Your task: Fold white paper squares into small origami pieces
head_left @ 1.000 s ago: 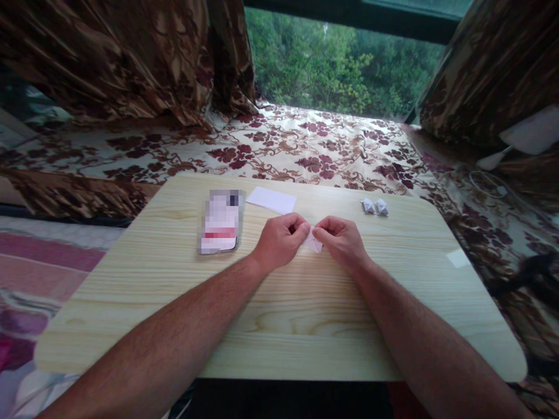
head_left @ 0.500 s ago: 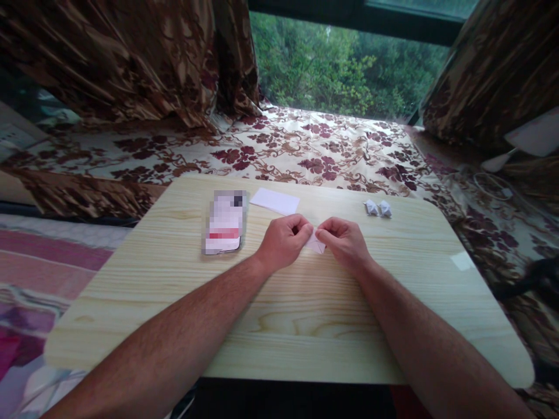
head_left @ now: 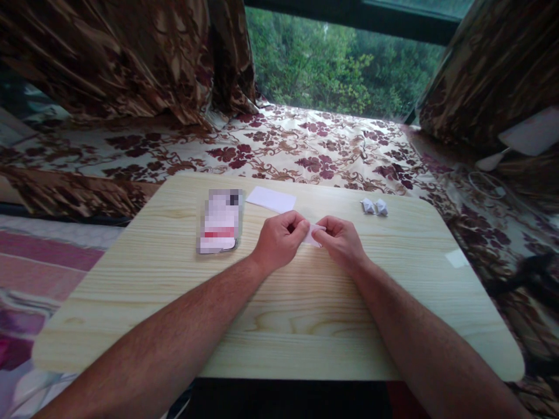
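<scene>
The slip (head_left: 311, 235) of white paper is the landmark: it sits between the two hands, above the middle of the table (head_left: 271, 314), and whether its lower edge touches the wood cannot be told.

The left hand (head_left: 282, 238) is closed, thumb and forefinger pinching the slip's left end. The right hand (head_left: 342, 241) is closed too, its thumb laid over the slip's right part and the forefinger bent behind. Neither hand is nearer; both touch the paper, one from each side, with only a short stretch showing between the thumbs. The slip's longer visible run seems to go crosswise, from hand to hand, though the fingers cover its ends, so its true long axis is uncertain.

Left of the slip, past the left hand, lies the phone (head_left: 220, 224), its surface pixelated. Beyond the slip and to its left is the flat paper (head_left: 271, 199), just beside the phone. Beyond the slip and to its right stand two small folded pieces (head_left: 381, 208), side by side. Farther right of the slip is a white patch (head_left: 456, 259) near the table's edge.
</scene>
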`<state>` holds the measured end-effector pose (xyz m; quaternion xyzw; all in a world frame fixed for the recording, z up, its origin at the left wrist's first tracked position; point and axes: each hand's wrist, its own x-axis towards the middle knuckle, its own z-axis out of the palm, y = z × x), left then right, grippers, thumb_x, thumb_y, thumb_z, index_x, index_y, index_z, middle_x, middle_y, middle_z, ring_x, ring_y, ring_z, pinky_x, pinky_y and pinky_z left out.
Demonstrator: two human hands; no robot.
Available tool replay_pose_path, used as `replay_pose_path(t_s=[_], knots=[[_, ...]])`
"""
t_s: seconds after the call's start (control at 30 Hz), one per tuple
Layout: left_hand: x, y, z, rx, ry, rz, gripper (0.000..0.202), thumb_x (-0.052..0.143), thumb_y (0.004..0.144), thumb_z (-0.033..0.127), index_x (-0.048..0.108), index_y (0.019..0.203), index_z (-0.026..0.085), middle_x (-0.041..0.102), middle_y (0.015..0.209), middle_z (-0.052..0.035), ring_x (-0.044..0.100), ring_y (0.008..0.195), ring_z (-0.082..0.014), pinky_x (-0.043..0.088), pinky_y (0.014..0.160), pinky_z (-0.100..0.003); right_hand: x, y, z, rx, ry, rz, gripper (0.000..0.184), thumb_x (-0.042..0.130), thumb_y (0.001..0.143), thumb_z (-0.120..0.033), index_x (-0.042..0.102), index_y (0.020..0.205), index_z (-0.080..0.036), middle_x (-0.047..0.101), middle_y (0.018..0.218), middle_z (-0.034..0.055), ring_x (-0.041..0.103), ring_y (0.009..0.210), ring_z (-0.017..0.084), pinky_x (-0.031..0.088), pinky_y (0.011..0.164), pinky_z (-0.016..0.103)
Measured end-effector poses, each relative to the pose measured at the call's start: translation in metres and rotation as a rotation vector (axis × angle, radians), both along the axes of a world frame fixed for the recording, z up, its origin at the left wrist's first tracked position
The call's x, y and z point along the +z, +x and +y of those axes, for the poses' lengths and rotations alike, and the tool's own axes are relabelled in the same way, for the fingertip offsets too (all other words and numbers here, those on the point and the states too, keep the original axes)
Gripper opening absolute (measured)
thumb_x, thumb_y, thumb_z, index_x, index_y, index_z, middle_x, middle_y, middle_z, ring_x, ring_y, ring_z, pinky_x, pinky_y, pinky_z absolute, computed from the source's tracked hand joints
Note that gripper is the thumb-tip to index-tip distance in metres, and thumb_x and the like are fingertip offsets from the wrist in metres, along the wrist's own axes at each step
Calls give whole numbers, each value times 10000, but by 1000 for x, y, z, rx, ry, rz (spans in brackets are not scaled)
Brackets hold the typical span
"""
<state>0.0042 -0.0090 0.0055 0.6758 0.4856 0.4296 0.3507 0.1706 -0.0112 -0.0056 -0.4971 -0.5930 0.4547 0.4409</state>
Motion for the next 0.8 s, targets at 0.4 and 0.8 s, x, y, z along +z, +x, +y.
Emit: replay_pose_path(t_s=[0.4,0.8], knots=[[-2,-1,3,-6,-43,-25,276,557,855,373,624,708,149,543,610,14,454,577,-108,330,529,-234,7,-1,-2,-7,-42,35,142,627,733,-280,595,648,-170,512,545,-35,416,505,97,283,471,242],[-6,1,4,9,-34,-77,298,567,862,394,625,707,147,535,597,20,449,560,-105,324,515,-235,2,-2,-1,17,-31,58,80,638,720,-222,577,693,-177,530,577,-46,426,519,95,290,484,240]])
